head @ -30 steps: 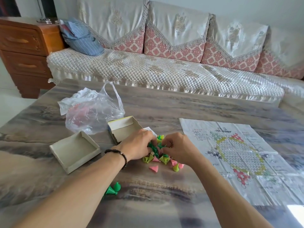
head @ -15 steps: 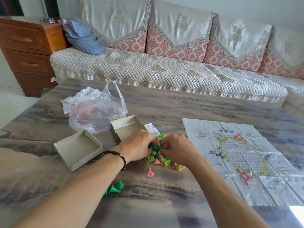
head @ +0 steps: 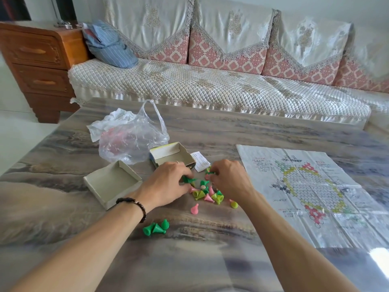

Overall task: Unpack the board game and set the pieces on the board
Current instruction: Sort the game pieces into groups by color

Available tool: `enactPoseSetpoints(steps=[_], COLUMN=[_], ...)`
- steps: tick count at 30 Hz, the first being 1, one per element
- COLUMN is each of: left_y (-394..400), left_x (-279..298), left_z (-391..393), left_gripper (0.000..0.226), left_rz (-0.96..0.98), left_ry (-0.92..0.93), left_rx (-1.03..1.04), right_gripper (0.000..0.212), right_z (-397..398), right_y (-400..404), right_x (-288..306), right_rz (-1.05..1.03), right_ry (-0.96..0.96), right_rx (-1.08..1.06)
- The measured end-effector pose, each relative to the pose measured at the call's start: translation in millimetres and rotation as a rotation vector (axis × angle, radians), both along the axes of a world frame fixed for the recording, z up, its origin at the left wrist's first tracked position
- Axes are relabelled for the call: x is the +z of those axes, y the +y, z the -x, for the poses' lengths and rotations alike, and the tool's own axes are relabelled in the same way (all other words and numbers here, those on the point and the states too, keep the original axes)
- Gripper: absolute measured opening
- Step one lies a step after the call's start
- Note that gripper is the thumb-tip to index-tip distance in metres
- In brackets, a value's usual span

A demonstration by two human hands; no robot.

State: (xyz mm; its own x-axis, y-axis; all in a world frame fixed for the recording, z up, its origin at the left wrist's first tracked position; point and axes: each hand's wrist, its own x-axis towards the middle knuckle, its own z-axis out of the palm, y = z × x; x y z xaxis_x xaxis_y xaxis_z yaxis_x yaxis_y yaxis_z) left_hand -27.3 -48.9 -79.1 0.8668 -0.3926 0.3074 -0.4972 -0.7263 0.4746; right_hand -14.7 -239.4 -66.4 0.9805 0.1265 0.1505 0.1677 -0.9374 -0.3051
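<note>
A heap of small cone-shaped game pieces [head: 207, 193] in dark green, yellow-green and pink lies on the marbled table [head: 210, 131]. My left hand [head: 168, 184] pinches dark green pieces at the heap's left side. My right hand [head: 229, 180] has its fingers curled into the heap's top right, pinching a green piece. A lone pink piece [head: 194, 208] lies nearer me, and three dark green pieces [head: 156, 227] lie together closer still. The paper game board [head: 311, 186], printed with a hexagon grid, lies flat to the right with no pieces on it.
Two open cardboard box halves sit left of the heap: the tray [head: 112, 183] and the lid [head: 171, 153]. A clear plastic bag [head: 130, 140] with crumpled paper lies behind them. A folded slip of paper [head: 201, 163] lies by the lid. A sofa [head: 210, 87] and wooden dresser [head: 40, 66] stand beyond.
My hands have drawn slightly apart over the heap, and more of the pieces show between them. The left hand now holds dark green pieces.
</note>
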Motion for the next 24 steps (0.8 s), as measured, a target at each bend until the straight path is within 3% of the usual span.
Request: enactPoseSetpoints(steps=[5,14,18,21,24], left_y=[21,84,91,88,83], left_x=[6,-14,-17,-16,-14], left_z=[25,81,95,101,105], left_gripper=[0.021,0.019,0.025,0.043,0.055], left_rz=[0.084,0.131,-0.007,-0.096,-0.146], left_ry=[-0.003,0.092,0.115,0.164,0.160], left_rx=[0.049,0.214,0.155,0.068,0.060], right_gripper=[0.008,0.015,0.018,0.022,0.043], right_z=[31,80,88,91,95], right_y=[18,48,60,62,59], right_x=[24,1,-7,-10,-8], right_rz=[-0.223,-0.242,-0.202,-0.152,-0.174], right_ry=[0.009,0.178,0.209,0.284,0.346], right_rx=[0.150,0.212,0.221,0.257,0.289])
